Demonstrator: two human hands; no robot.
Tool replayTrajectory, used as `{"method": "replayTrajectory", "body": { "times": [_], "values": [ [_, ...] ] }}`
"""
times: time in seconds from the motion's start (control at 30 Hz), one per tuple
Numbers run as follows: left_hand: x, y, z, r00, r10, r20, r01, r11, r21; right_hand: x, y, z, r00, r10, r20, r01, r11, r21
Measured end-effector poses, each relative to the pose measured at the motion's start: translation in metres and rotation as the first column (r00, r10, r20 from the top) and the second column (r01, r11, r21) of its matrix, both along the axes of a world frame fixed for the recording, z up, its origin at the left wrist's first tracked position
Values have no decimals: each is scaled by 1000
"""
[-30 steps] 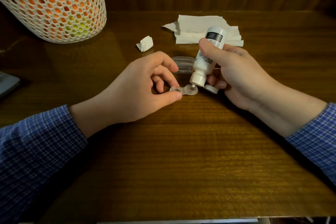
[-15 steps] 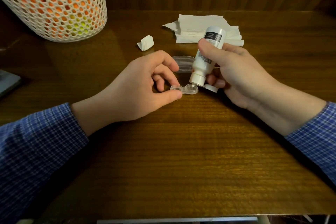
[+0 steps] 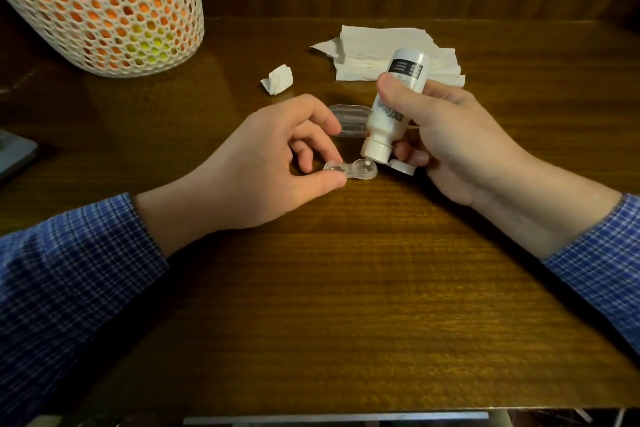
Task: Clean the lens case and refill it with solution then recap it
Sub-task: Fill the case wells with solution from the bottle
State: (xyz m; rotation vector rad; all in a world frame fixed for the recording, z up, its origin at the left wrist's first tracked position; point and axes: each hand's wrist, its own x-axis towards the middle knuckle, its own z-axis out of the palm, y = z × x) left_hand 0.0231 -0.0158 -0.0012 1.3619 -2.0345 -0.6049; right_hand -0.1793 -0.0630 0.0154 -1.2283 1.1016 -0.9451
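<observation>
Item: clear plastic two-well lens case [image 3: 350, 172], uncapped, flat on the brown wood-grain table [image 3: 346, 288], near the middle of the view between both hands.

Left hand [image 3: 263, 163]: thumb and curled fingers pinch the left well of the lens case, thumb on the near edge, fingertips on the far edge. Blue checked sleeve [image 3: 62, 274] covers the forearm.

Right hand [image 3: 457, 139]: fingers and thumb wrapped round a small white plastic solution bottle [image 3: 394, 107] with a dark label near its base. The bottle is tipped nozzle-down, leaning up and to the right; its tip sits at the right well of the lens case. Whether the tip touches the well cannot be told. A white cap [image 3: 401, 167] shows under the lower fingers of this hand, just right of the case; whether it is attached to the bottle cannot be told.

Clear plastic oblong lid piece [image 3: 348, 118]: lies on the table just behind the lens case, partly hidden by the bottle.

Crumpled white tissue scrap [image 3: 277, 79]: on the table, behind the left hand, apart from it.

Stack of white paper napkins [image 3: 381, 52]: further back, behind the right hand.

White mesh basket [image 3: 104, 3], with orange and yellow-green showing through the holes: far left corner of the table.

Grey flat object [image 3: 14, 152]: left edge, mostly out of view.
</observation>
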Motion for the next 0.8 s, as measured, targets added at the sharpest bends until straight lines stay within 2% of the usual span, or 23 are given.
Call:
{"method": "replayTrajectory", "body": {
  "times": [0.8],
  "values": [
    [3, -1, 0, 997, 21, -71, -18, 999, 30, -2, -1, -2, 1000, 2, 8, -2, 1000, 4]
  ]
}}
